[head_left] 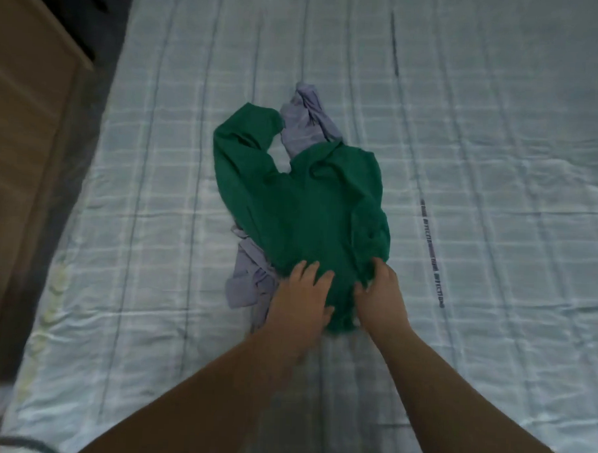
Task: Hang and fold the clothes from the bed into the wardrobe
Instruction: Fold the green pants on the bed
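Note:
A green long-sleeved top (302, 206) lies crumpled in the middle of the bed, one sleeve curving up to the left. Under it lies a lilac garment (303, 123), showing beyond the top's far end and at its near left side. My left hand (299, 295) rests on the near hem of the green top with fingers spread. My right hand (378, 298) lies beside it on the hem, its fingertips curled into the green fabric.
The bed (482, 165) has a pale blue checked sheet with dark stripes. A wooden piece of furniture (25, 111) stands along the left side, with a dark gap of floor between it and the bed.

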`<state>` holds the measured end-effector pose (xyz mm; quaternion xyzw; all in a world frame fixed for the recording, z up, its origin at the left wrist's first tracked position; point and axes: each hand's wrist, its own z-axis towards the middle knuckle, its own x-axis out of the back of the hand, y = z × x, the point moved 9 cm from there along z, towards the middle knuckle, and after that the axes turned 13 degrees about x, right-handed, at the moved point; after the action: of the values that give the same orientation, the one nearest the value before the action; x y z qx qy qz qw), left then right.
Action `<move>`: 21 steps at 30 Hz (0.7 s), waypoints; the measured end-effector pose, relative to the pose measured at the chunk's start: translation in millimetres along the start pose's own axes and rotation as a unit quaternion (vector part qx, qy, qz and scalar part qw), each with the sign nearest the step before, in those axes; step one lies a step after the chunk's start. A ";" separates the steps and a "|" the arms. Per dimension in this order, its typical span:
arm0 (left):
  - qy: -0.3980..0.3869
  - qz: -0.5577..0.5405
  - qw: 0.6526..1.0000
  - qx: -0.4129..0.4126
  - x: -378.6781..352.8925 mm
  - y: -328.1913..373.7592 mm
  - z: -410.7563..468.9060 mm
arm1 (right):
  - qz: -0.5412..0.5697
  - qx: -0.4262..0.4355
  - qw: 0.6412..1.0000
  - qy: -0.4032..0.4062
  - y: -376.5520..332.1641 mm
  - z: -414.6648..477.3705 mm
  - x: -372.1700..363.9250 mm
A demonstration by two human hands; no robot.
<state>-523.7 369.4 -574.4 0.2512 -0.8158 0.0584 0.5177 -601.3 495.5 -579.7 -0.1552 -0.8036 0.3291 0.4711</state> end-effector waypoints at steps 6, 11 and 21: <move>0.016 0.041 0.996 0.075 -21.1 5.5 23.3 | 0.146 -0.095 0.978 0.117 35.2 37.0 -0.4; -0.016 0.028 0.994 0.100 -12.9 -0.9 9.1 | 0.258 -0.106 0.957 0.075 27.3 16.0 -6.0; 0.065 -0.179 0.979 0.066 29.6 1.6 -118.4 | 0.270 0.014 0.963 -0.005 -14.1 -106.1 43.2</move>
<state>-437.9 402.4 -494.1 0.4227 -0.7164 0.0350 0.5539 -531.3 550.0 -505.8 -0.3580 -0.7295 0.4562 0.3627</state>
